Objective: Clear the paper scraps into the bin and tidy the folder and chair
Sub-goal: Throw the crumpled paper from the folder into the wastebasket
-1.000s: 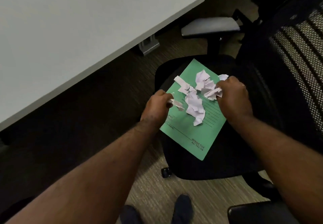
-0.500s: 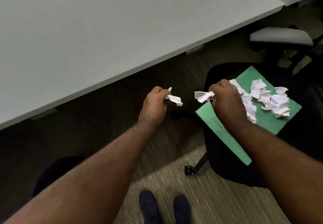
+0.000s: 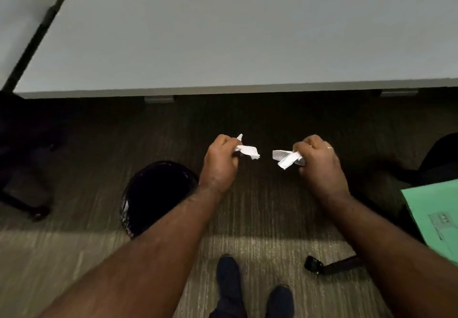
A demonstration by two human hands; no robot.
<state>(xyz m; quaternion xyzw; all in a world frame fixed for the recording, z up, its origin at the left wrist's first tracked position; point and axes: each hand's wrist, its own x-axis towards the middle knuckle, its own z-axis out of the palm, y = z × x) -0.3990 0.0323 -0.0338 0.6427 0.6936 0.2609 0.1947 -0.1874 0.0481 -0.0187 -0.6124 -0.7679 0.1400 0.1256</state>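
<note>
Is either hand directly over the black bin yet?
No. The left hand and right hand, each gripping paper scraps, are over carpet, with the black bin lower left.

A grey desk (image 3: 247, 32) overhangs striped carpet (image 3: 74, 255), dark shoes (image 3: 228, 285) below

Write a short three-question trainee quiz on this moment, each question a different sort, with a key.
1. True or false: both hands are empty.
2. What lies to the left of the left hand? A) black bin B) green folder C) shoe
3. Fill in: the right hand has its grip shut on paper ____.

Key: 1 false; each holds scraps (left one). 2 A. 3 scraps.
</note>
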